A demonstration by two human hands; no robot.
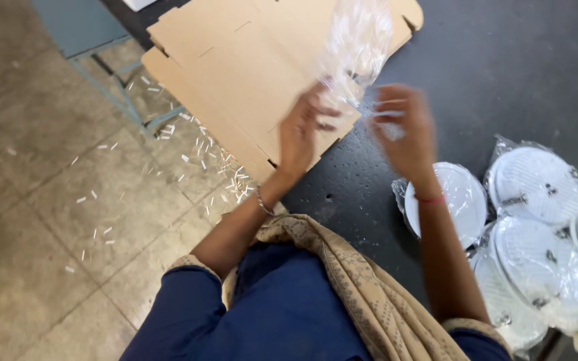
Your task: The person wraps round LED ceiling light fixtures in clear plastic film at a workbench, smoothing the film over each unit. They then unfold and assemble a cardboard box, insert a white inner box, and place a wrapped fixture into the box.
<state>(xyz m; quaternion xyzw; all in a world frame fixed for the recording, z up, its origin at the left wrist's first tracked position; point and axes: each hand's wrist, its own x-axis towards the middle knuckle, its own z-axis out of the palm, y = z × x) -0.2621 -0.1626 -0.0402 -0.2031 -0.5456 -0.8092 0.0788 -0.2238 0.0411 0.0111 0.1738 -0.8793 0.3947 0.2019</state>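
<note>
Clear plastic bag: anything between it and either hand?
Nothing visible. The left hand grips the clear plastic bag at its lower edge; the right hand is blurred at the bag's bottom corner, contact unclear. Flat cardboard lies beneath.

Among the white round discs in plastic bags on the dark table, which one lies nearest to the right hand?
The leftmost bagged disc, partly hidden under the right hand's wrist; the other discs lie farther right.

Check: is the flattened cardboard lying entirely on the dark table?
No: the flattened cardboard juts past the edge of the dark table and hangs over the floor.
</note>
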